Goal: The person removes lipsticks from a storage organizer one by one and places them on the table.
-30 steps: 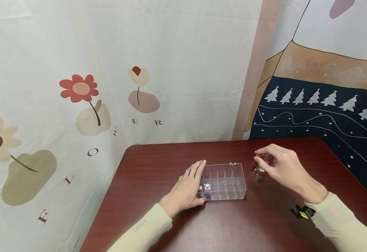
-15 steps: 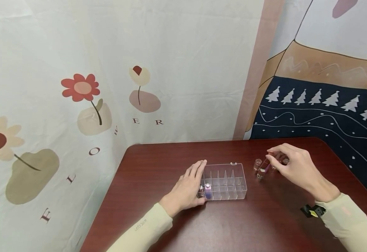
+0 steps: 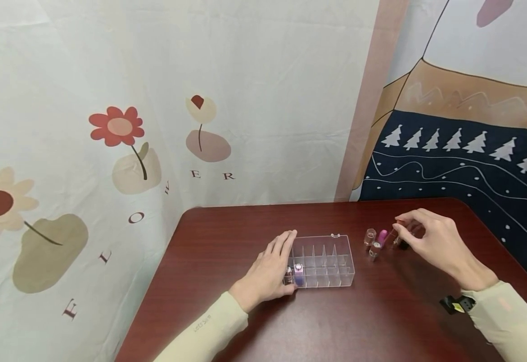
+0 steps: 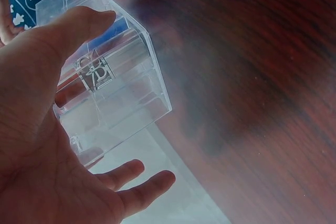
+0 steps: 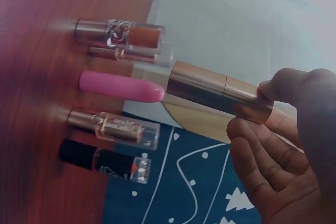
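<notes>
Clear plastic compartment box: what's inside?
Near row, left end: a purple-blue tube with silvery top, and a darker tube partly covered by the left hand. Cells behind that hand can't be made out.

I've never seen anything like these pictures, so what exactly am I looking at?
There's no machine: a person works bare-handed at a reddish-brown table. The wide picture looks forward and down from the person's head; the others, from each wrist. The left hand holds one end of a clear divided box, with small items inside at that end. The right hand pinches a shiny copper-coloured tube, like a lipstick. Nearby stand a pink tube, a black tube and three other tubes.
</notes>
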A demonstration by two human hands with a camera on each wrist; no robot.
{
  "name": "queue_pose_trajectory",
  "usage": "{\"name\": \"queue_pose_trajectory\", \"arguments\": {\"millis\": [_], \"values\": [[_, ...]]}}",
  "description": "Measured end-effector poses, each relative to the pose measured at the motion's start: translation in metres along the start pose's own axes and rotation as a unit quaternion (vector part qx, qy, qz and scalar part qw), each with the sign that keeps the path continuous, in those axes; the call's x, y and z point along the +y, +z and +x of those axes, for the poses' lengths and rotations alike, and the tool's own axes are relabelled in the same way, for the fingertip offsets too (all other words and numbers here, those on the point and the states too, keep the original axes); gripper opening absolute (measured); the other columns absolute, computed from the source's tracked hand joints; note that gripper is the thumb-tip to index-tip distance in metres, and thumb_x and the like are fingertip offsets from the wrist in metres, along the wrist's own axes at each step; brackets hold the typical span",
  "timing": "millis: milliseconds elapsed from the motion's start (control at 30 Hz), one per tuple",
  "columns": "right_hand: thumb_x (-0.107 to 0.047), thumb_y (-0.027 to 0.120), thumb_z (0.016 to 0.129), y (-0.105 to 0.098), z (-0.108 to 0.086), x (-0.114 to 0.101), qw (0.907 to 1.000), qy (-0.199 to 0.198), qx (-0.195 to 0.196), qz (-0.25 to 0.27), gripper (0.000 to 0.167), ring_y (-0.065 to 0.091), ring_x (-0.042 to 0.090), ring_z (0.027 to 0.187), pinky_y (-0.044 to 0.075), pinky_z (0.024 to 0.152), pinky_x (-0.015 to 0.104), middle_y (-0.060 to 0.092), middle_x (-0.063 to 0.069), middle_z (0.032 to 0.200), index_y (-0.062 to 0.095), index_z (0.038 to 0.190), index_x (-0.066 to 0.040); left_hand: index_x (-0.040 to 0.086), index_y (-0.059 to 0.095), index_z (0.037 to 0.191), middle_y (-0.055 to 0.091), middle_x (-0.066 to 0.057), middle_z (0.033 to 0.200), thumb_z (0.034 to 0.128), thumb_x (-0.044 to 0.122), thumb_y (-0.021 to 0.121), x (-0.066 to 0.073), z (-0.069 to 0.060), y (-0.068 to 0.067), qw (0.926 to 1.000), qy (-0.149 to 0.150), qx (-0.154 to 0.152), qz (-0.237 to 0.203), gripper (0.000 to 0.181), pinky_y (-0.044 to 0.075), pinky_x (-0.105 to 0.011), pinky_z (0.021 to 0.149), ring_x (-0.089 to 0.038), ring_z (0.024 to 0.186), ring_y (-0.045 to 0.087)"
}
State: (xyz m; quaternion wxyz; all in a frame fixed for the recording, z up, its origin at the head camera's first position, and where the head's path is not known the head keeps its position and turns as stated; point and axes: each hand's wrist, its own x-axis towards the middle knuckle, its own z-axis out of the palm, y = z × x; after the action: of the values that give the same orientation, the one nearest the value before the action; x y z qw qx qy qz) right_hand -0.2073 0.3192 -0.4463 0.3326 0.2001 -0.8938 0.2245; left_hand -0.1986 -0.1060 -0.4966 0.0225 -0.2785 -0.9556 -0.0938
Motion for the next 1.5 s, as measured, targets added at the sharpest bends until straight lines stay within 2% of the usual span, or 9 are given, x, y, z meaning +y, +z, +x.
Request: {"name": "queue_pose_trajectory", "arguments": {"millis": [300, 633, 833, 1033, 1133, 1500], "values": [[-0.005, 0.100, 0.086, 0.005, -0.006, 0.007, 0.9997, 0.014, -0.020, 0.001, 0.028, 0.071, 0.011, 0.074, 0.051, 0.072, 0.005, 0.083, 0.001, 0.093, 0.087, 0.110, -0.008, 0.015, 0.002, 0.188, 0.023, -0.014, 0.193, 0.0872, 0.047, 0.102, -0.001, 0.001, 0.001, 1.0000, -0.003, -0.008, 0.003, 0.146, 0.059, -0.063, 0.124, -0.046, 0.172, 0.042], [-0.007, 0.102, 0.086, 0.016, -0.018, 0.014, 0.9981, 0.031, -0.053, 0.005, 0.029, 0.072, 0.014, 0.075, 0.051, 0.073, 0.002, 0.083, 0.004, 0.095, 0.087, 0.111, -0.006, 0.013, 0.002, 0.188, 0.024, -0.015, 0.193, 0.0871, 0.047, 0.102, -0.001, 0.001, 0.001, 1.0000, 0.002, -0.006, 0.005, 0.146, 0.059, -0.062, 0.124, -0.047, 0.171, 0.043], [-0.009, 0.101, 0.088, 0.020, -0.022, 0.012, 0.9967, 0.039, -0.069, 0.018, 0.026, 0.070, 0.006, 0.076, 0.052, 0.073, 0.003, 0.082, 0.001, 0.095, 0.086, 0.110, -0.008, 0.014, 0.002, 0.188, 0.023, -0.015, 0.193, 0.0873, 0.047, 0.102, -0.001, 0.001, 0.000, 1.0000, 0.000, -0.003, 0.002, 0.146, 0.060, -0.063, 0.123, -0.046, 0.172, 0.042], [-0.010, 0.098, 0.092, 0.023, -0.026, 0.011, 0.9944, 0.052, -0.090, 0.019, 0.023, 0.067, -0.003, 0.080, 0.060, 0.072, 0.012, 0.082, 0.000, 0.097, 0.086, 0.111, -0.010, 0.015, 0.002, 0.188, 0.023, -0.015, 0.193, 0.0869, 0.047, 0.103, 0.000, 0.000, 0.001, 1.0000, -0.002, -0.007, 0.003, 0.146, 0.059, -0.062, 0.124, -0.046, 0.172, 0.043], [-0.010, 0.098, 0.093, 0.024, -0.027, 0.011, 0.9939, 0.053, -0.095, 0.020, 0.022, 0.066, -0.004, 0.081, 0.061, 0.071, 0.015, 0.081, -0.001, 0.097, 0.086, 0.112, -0.010, 0.016, 0.001, 0.188, 0.023, -0.014, 0.194, 0.0874, 0.047, 0.103, 0.000, 0.000, 0.001, 0.9999, -0.005, -0.011, 0.000, 0.146, 0.059, -0.063, 0.124, -0.046, 0.173, 0.042], [-0.010, 0.099, 0.091, 0.031, -0.031, 0.012, 0.9944, 0.047, -0.091, 0.026, 0.022, 0.066, -0.005, 0.080, 0.056, 0.071, 0.009, 0.080, -0.004, 0.096, 0.086, 0.109, -0.011, 0.016, 0.001, 0.188, 0.023, -0.014, 0.194, 0.0876, 0.047, 0.102, 0.000, -0.001, 0.001, 0.9999, -0.008, -0.009, -0.005, 0.146, 0.060, -0.064, 0.122, -0.045, 0.173, 0.041]]}}
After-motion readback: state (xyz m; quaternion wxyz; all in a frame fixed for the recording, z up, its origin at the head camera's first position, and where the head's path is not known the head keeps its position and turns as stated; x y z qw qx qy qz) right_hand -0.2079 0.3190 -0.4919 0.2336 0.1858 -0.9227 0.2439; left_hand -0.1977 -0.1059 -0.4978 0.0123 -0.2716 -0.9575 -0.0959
